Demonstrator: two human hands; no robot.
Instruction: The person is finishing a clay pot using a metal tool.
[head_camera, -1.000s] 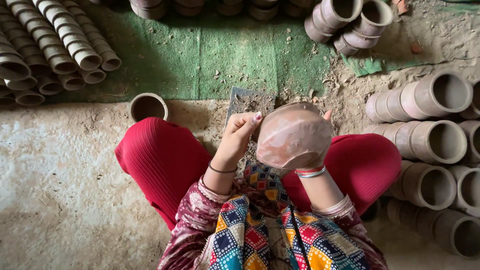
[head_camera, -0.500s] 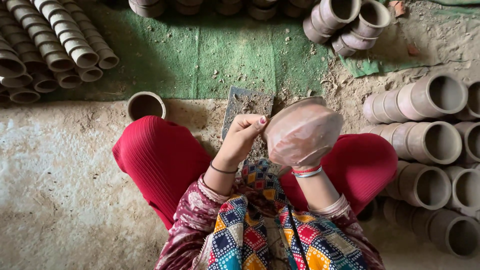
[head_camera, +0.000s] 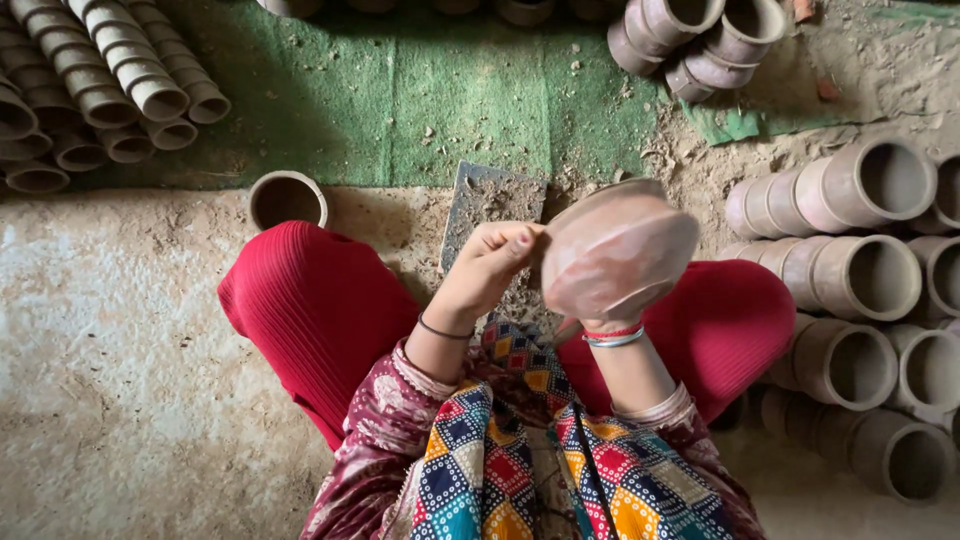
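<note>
While the right hand (head_camera: 600, 325) cradled a reddish clay bowl (head_camera: 618, 250) from beneath, the left hand (head_camera: 497, 258), fingers curled tight, pressed against its rim

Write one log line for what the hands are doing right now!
left hand: fingers curled at clay pot's rim | right hand: hidden inside clay pot, holding it up | below: grey slab | single cup by knee
</note>
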